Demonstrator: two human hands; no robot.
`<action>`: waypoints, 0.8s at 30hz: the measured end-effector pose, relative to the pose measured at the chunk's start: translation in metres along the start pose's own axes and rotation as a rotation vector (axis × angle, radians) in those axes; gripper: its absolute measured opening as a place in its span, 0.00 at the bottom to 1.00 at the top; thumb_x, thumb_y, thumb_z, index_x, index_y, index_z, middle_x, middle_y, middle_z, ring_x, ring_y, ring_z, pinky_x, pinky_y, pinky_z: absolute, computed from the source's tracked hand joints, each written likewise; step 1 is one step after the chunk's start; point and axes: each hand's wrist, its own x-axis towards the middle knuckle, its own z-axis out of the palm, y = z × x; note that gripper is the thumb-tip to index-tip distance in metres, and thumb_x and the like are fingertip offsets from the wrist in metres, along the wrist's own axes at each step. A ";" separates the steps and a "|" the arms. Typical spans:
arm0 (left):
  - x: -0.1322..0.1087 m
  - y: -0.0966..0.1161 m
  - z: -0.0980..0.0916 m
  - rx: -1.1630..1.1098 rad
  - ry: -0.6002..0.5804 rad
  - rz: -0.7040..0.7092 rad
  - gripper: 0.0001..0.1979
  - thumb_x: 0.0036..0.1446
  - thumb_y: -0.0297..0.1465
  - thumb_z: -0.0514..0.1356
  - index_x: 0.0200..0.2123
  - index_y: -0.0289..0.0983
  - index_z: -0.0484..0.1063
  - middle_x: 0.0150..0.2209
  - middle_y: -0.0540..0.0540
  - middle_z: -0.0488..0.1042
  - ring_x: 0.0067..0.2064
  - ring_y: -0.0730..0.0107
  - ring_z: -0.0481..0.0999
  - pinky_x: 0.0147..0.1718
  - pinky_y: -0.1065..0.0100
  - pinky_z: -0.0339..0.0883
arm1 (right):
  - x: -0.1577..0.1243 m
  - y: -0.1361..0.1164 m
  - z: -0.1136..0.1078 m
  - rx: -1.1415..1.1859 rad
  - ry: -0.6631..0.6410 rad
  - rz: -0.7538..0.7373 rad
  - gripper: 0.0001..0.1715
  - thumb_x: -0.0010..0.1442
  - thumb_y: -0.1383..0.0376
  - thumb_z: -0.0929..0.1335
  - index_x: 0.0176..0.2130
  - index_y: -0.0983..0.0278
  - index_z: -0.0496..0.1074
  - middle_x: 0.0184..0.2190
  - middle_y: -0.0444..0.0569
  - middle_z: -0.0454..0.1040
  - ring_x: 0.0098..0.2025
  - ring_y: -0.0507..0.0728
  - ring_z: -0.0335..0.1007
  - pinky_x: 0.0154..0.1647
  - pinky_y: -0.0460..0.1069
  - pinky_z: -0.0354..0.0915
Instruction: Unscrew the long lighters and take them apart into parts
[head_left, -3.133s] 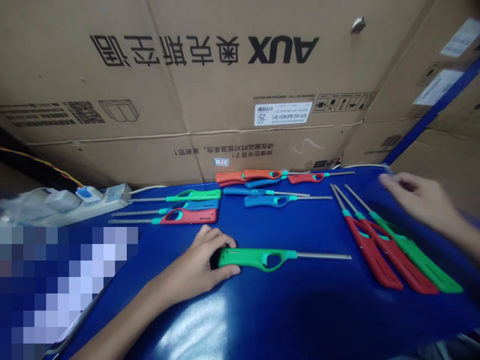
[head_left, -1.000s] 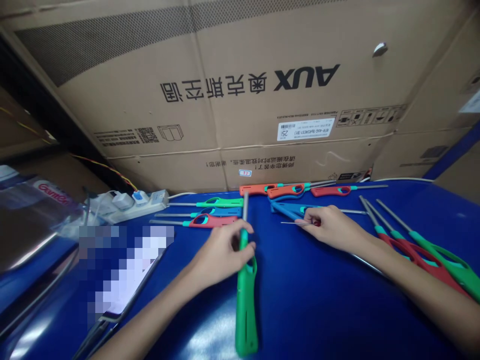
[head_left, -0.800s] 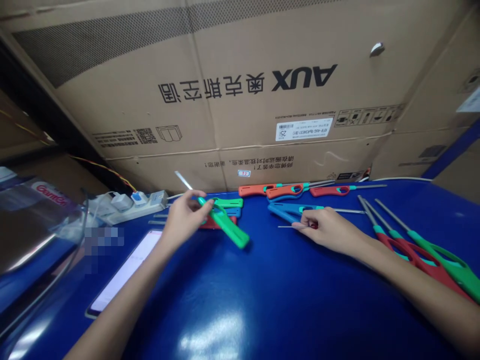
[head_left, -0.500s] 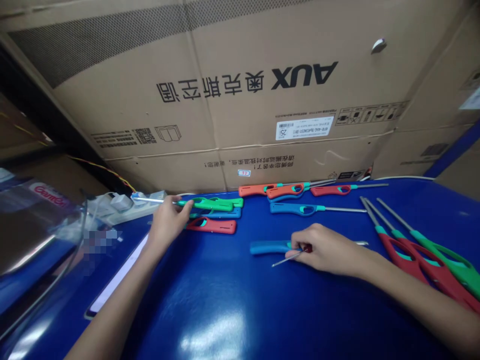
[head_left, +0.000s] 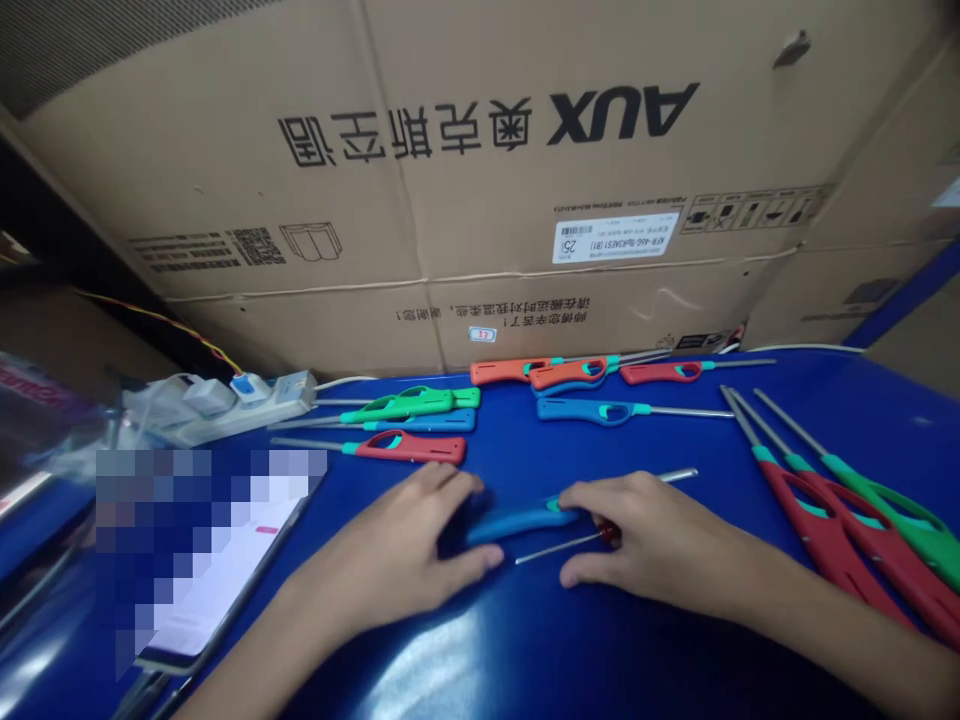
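Observation:
My left hand (head_left: pixel 412 545) reaches around the butt end of a blue gas lighter (head_left: pixel 517 520), thumb and fingers apart; it is slightly blurred. My right hand (head_left: pixel 645 530) holds a small screwdriver (head_left: pixel 559 548), its red handle tucked in the fingers and its thin shaft pointing left. The right fingertips also touch the blue lighter near its teal trigger, and the lighter's metal tube sticks out behind that hand. Beyond my left hand, a red lighter (head_left: pixel 416 447), a blue lighter (head_left: pixel 442 420) and green lighters (head_left: pixel 427 402) lie stacked close together.
Orange lighters (head_left: pixel 499 372), a red lighter (head_left: pixel 660 373) and another blue lighter (head_left: pixel 585 411) lie at the back. Red and green lighters (head_left: pixel 900 515) fan out at the right. At left are a phone (head_left: pixel 232 560) and a power strip (head_left: pixel 289 395). A cardboard box (head_left: pixel 465 230) walls the back.
My left hand has let go of the green lighter onto the left stack and moved right and nearer to the blue lighter. The blue lighter has tilted and come slightly nearer with my right hand.

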 end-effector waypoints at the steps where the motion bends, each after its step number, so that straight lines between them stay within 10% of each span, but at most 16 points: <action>1: -0.003 0.003 0.004 -0.014 -0.048 0.012 0.21 0.58 0.45 0.59 0.51 0.43 0.69 0.51 0.43 0.71 0.51 0.54 0.73 0.50 0.57 0.67 | 0.000 0.001 -0.002 0.000 0.025 0.025 0.28 0.50 0.50 0.76 0.47 0.60 0.74 0.31 0.45 0.76 0.30 0.56 0.71 0.30 0.47 0.60; 3: -0.005 0.004 0.009 -0.054 -0.111 0.004 0.21 0.58 0.42 0.60 0.53 0.44 0.68 0.52 0.44 0.70 0.51 0.55 0.73 0.49 0.58 0.68 | 0.000 0.002 -0.006 0.014 0.047 0.067 0.32 0.49 0.47 0.75 0.49 0.58 0.71 0.31 0.44 0.74 0.31 0.56 0.70 0.30 0.48 0.61; 8: -0.002 -0.002 0.016 -0.167 -0.150 -0.011 0.21 0.56 0.38 0.63 0.53 0.46 0.68 0.50 0.47 0.70 0.49 0.58 0.73 0.46 0.61 0.68 | -0.001 -0.005 -0.012 0.116 0.017 0.014 0.07 0.68 0.60 0.60 0.41 0.59 0.64 0.35 0.44 0.69 0.35 0.53 0.67 0.37 0.48 0.62; 14: 0.007 0.006 0.036 -0.230 0.008 0.031 0.19 0.52 0.40 0.68 0.45 0.40 0.72 0.43 0.45 0.73 0.49 0.55 0.70 0.50 0.55 0.64 | 0.002 -0.005 -0.026 0.168 0.084 0.027 0.09 0.66 0.62 0.63 0.46 0.58 0.59 0.37 0.44 0.68 0.35 0.52 0.64 0.36 0.47 0.62; 19: 0.011 0.006 0.042 -0.298 0.058 0.035 0.18 0.50 0.38 0.69 0.43 0.40 0.72 0.42 0.46 0.73 0.47 0.56 0.69 0.50 0.53 0.62 | 0.021 -0.010 -0.064 -0.085 -0.215 -0.030 0.04 0.57 0.66 0.68 0.34 0.59 0.68 0.30 0.43 0.71 0.31 0.53 0.65 0.28 0.46 0.58; 24: 0.007 0.005 0.043 -0.324 0.075 0.011 0.18 0.51 0.36 0.69 0.43 0.41 0.69 0.42 0.48 0.72 0.47 0.58 0.68 0.50 0.53 0.57 | 0.031 -0.024 -0.073 -0.079 0.012 -0.245 0.07 0.59 0.69 0.65 0.38 0.59 0.69 0.39 0.45 0.71 0.36 0.54 0.68 0.35 0.48 0.65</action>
